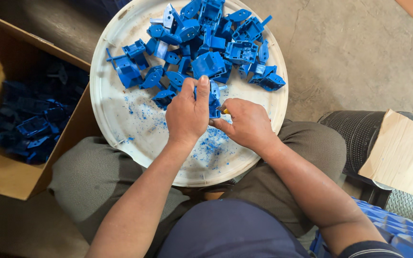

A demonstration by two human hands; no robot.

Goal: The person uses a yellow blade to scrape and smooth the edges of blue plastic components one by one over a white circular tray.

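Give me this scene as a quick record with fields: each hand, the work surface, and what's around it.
left hand: grips a blue plastic part over the tray
right hand: fingers pinch a small yellow-tipped tool against that part
tray: round, white, on the lap, scattered blue shavings
pile: loose blue parts on the tray's far side
cardboard box: at the left, holds more blue parts

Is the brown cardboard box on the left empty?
No, the brown cardboard box holds many blue plastic parts.
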